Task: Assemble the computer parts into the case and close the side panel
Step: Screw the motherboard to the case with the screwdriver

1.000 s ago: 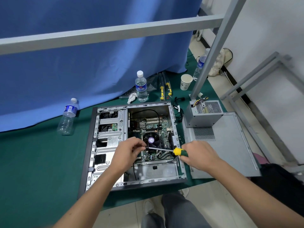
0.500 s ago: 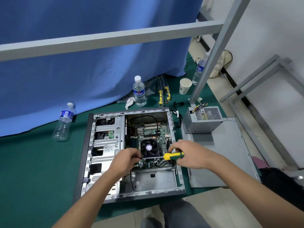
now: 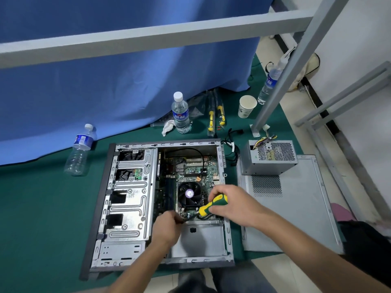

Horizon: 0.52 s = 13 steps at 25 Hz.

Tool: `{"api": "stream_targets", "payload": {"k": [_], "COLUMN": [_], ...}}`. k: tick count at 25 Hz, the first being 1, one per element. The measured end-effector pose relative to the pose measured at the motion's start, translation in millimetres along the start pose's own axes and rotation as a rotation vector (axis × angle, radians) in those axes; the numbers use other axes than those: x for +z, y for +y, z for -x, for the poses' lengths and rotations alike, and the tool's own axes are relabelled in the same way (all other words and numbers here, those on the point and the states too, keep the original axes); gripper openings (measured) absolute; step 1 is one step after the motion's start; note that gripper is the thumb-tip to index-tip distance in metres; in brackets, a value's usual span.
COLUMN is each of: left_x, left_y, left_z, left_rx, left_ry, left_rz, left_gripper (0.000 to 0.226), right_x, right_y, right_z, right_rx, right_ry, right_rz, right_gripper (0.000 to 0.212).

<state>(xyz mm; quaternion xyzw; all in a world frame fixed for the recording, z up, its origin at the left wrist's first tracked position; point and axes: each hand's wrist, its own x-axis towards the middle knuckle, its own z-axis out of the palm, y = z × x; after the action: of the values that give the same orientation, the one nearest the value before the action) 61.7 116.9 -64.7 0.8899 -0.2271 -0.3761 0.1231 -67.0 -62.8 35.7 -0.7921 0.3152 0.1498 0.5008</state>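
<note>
While the case lies open on its side, the scene reads, largest to smallest, as follows.

Floor covering: a dark green mat [image 3: 42, 208] carries everything named below.

Case: the grey steel computer case [image 3: 129, 199] lies flat with its open side up, the green motherboard [image 3: 190, 168] seated inside and a black round cooler fan [image 3: 189, 193] at the board's middle.

Side panel: the flat grey metal side panel [image 3: 296, 218] lies on the mat just right of the case, not yet fitted.

Power supply: the grey perforated power supply box [image 3: 268, 157] stands on the panel's far end, outside the case, its coloured wires loose.

Right hand: the right hand [image 3: 234, 205] has its fingers wrapped round the yellow-and-green screwdriver handle [image 3: 212, 205], shaft slanting down-left toward the board's near edge.

Left hand: the left hand [image 3: 167, 226] has its fingertips pinched together at the screwdriver's tip; whether they hold a screw or only the shaft I cannot tell.

Step, as I judge it: driving a motherboard screw near the fan.

Risk: if the tip slips off the screw, it could gouge the board or jab the steadying fingers; a slanted shaft makes that likelier.

Risk: a dropped screw could roll under the board.

Risk: closing up with the power supply left out would leave the job unfinished.
</note>
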Motion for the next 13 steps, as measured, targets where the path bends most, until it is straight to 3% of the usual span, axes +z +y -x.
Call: {"api": "stream_targets", "payload": {"k": [3,7,13], "left_x": [12.0,22.5,28.2], "left_y": [-1.9,-7.6,-15.9], "left_z": [-1.9,-5.6,-22.2], "left_rx": [-0.246,-0.492,-0.71], "left_ry": [0.005,-0.002,-0.072], "left_rz": [0.27,0.74,0.937], "left_gripper": [0.012,0.025,0.014], "right_x": [11.9,31.4,71.1], "right_y": [6.8,4.7,4.5], "right_z": [-3.0,-5.7,-1.3], "right_rx": [-0.003,-0.018,0.027], "right_ry": [-0.017,0.027,0.134], "right_rz": [0.013,0.071,0.09], "right_gripper": [0.013,0.011,0.014]}}
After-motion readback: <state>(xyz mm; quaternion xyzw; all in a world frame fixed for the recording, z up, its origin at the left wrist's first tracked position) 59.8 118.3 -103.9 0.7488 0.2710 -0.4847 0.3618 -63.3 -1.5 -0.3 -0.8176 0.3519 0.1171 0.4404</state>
